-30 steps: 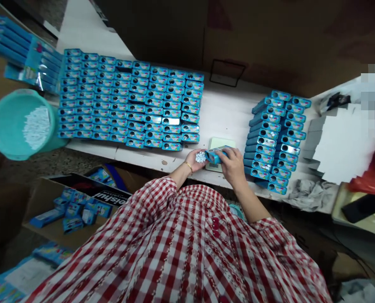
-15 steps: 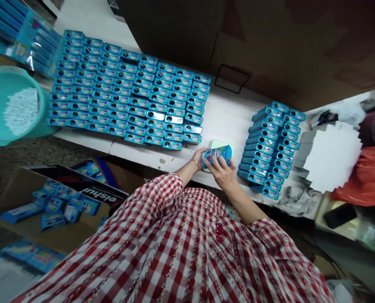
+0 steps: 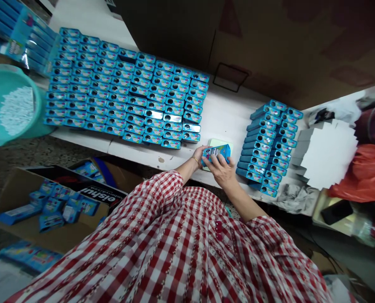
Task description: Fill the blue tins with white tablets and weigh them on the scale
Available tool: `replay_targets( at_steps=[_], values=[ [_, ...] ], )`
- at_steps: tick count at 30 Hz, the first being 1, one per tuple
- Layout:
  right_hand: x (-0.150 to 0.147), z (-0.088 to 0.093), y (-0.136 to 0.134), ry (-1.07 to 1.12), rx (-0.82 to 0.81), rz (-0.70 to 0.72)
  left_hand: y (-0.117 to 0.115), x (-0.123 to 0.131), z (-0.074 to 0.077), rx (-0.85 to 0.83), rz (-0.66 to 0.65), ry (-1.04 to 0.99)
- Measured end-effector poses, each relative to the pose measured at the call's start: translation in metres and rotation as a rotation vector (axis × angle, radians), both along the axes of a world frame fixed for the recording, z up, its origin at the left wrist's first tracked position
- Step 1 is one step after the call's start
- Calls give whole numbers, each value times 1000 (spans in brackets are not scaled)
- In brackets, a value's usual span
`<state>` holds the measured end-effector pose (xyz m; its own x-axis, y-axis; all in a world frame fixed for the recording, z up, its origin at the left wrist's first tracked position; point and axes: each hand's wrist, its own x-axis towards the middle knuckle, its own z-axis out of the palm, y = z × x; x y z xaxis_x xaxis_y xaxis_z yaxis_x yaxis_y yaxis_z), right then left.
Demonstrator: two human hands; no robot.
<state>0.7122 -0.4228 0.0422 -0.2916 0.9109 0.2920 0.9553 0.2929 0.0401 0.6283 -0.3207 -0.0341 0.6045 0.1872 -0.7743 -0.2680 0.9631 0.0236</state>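
Between both hands is a small blue printed carton (image 3: 217, 152), held tilted above the table's front edge. My left hand (image 3: 201, 155) grips its left end, the fingers partly hidden behind it. Across its front and right end lie the fingers of my right hand (image 3: 223, 170), curled onto the carton. Beneath the carton a pale green square pad (image 3: 223, 142) lies on the white table (image 3: 220, 110). Several rows of blue cartons (image 3: 127, 97) stand packed close together to the left, and a smaller block of the same cartons (image 3: 266, 147) stands to the right.
A turquoise tub (image 3: 38, 105) with white sticks (image 3: 16, 110) stands at far left. Below it, an open cardboard box (image 3: 14, 185) holds loose blue cartons. White card pieces (image 3: 329, 155), an orange bag (image 3: 356, 172) and a black phone (image 3: 337, 211) are at right. A large brown carton (image 3: 253, 42) rises behind.
The view has shifted slightly. Both hands keep hold of the blue carton, which has turned a little, and the right fingers have moved slightly on its face.
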Motion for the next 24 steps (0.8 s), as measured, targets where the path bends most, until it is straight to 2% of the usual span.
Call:
replay_targets(
  at_steps=[7,14,17,20,24],
  values=[
    [3,-3,0,28,-5,-20,1,2,2,11,-9,-11],
    [4,11,-1,16,67,-71,1,4,4,-34,16,-84],
    [3,15,-2,50,27,-81,2,4,4,-46,7,-103],
    [10,9,-4,195,-28,-215,4,4,3,-40,62,-78],
    [31,-15,-6,656,-14,-456,8,-3,-3,-15,137,1]
  ],
)
